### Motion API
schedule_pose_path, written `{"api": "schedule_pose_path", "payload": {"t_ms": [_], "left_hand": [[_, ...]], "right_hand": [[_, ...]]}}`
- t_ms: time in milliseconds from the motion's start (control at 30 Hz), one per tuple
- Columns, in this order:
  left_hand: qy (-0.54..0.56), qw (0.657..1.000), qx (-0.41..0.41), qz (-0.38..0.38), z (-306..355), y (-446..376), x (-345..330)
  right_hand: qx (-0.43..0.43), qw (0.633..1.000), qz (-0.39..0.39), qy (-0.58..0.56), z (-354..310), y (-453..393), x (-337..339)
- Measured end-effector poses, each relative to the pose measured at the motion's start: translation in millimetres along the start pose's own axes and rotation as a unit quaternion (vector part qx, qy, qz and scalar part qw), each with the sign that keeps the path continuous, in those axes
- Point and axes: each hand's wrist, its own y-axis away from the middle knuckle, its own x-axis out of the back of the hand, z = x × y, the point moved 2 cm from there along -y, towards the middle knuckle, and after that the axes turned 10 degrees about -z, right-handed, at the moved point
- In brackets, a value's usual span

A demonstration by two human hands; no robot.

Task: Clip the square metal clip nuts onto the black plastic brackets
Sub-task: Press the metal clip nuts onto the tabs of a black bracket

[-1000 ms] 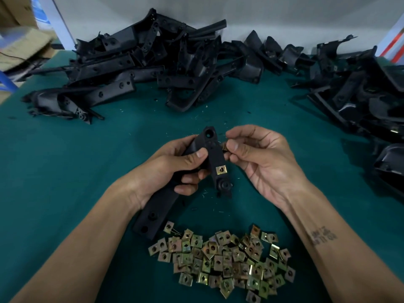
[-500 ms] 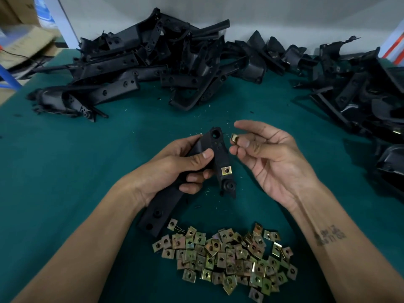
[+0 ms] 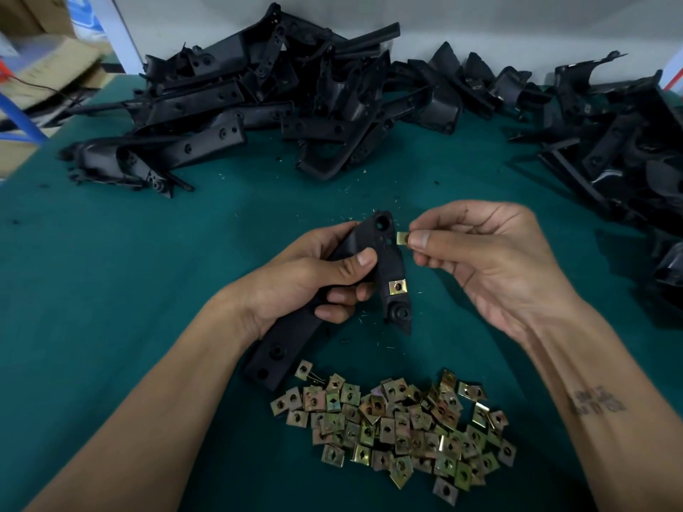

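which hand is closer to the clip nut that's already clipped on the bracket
Left. The left hand grips the bracket with its fingers right beside the fitted clip nut; the right hand is up and to the right, pinching another nut.

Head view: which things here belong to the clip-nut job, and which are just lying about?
In the job:
- black bracket, gripped by the left hand
- clip nut, pinched by the right hand
- fitted clip nut on that bracket
- loose clip nuts
- bracket piles, rear and right

Lying about:
- cardboard boxes, far left

Bracket (image 3: pixel 384 253) held upright — nut (image 3: pixel 401 238) beside.
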Motion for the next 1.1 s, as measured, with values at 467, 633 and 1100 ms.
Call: {"api": "schedule_pose_path", "payload": {"t_ms": [467,633,1100], "left_hand": [[0.005,1.0,0.002,-0.001,2.5,-0.3,-3.8],[0.004,1.0,0.009,0.001,2.0,0.0,-3.8],[-0.066,0.997,0.034,-0.026,1.6,-0.5,-5.4]], "right_hand": [[0.018,0.999,0.027,0.038,2.6,-1.1,-5.5],[0.017,0.999,0.018,0.026,1.7,-0.6,-8.3],[-0.017,0.994,-0.05,0.098,-10.1,5.9,-0.2]]}}
